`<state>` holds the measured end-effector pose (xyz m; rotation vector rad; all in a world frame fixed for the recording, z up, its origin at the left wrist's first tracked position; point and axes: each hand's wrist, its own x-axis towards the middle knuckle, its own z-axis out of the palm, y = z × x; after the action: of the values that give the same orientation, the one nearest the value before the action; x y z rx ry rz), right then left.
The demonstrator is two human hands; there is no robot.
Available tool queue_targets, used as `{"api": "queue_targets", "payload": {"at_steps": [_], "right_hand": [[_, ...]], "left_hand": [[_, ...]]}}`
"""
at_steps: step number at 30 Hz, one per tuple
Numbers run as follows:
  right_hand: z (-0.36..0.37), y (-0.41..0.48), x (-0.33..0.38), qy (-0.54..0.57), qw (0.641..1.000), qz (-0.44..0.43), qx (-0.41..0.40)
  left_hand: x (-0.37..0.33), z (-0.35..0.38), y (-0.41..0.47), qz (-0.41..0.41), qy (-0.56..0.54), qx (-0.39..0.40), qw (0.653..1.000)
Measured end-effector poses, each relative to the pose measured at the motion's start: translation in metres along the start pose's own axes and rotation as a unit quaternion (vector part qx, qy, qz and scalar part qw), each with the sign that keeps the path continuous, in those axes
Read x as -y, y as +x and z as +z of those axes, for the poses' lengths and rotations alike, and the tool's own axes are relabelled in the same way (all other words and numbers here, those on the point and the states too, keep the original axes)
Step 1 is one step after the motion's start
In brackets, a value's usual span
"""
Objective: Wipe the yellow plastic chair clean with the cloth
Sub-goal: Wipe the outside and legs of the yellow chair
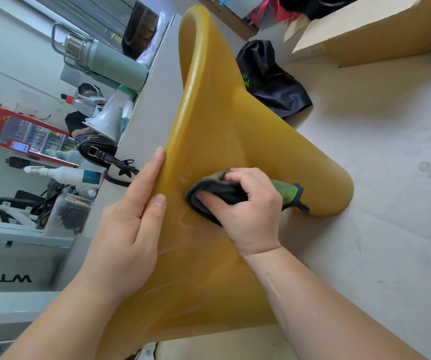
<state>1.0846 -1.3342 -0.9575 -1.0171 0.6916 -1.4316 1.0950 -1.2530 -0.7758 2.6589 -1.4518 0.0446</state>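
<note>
Both hands on chair (217, 131): right hand (248, 203) presses cloth (217, 196) underneath.

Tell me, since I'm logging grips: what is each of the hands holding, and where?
Right hand grips the bunched cloth at its dark end, pressed on the yellow chair. Left hand braces the chair's edge.
</note>
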Motion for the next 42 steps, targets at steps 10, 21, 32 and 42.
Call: {"api": "queue_targets", "payload": {"at_steps": [10,21,32,42], "right_hand": [[-0.004,-0.017,0.008,-0.184,0.979,0.037,0.076],[-0.013,0.011,0.011,-0.042,0.994,0.006,0.104],[0.005,0.063,0.015,-0.092,0.971,0.027,0.220],[-0.011,-0.101,0.003,-0.034,0.954,0.024,0.299]], "left_hand": [[-0.003,0.001,0.000,0.013,-0.013,-0.004,1.000],[-0.005,0.000,-0.001,0.006,0.011,-0.012,1.000],[-0.008,-0.001,0.000,0.001,-0.001,0.003,1.000],[-0.011,0.000,0.000,0.005,-0.032,0.000,0.999]]}}
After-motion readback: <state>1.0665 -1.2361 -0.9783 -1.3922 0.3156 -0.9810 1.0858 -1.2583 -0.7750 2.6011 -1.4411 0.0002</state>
